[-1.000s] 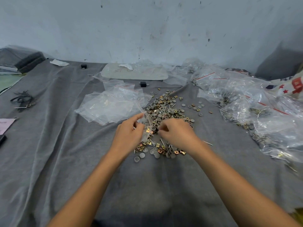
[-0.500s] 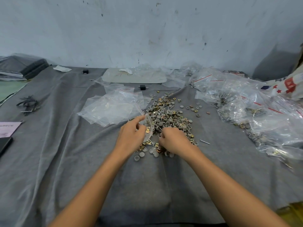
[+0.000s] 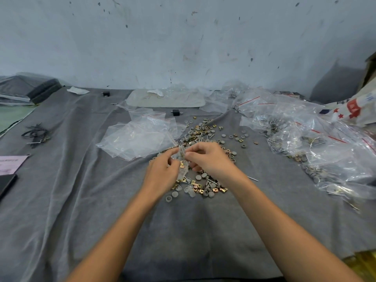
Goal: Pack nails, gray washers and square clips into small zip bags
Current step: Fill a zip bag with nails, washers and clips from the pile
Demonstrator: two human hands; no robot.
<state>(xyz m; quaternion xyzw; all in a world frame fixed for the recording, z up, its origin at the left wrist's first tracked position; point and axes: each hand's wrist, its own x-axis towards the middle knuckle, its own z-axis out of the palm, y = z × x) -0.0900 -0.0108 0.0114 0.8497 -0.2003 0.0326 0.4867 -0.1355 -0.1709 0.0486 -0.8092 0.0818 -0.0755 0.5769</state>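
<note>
1. My left hand pinches a small zip bag from the left. My right hand, fingers curled, pinches its mouth from the right.
2. One gold square clip shows inside the bag. The loose pile of nails, gray washers and clips lies on the desk just under both hands.
3. Whether my right fingertips hold something more is hidden.
4. The writing on the pink paper is too small to read.

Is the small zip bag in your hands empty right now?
No, a gold square clip shows through the clear small zip bag that the left hand holds.
</note>
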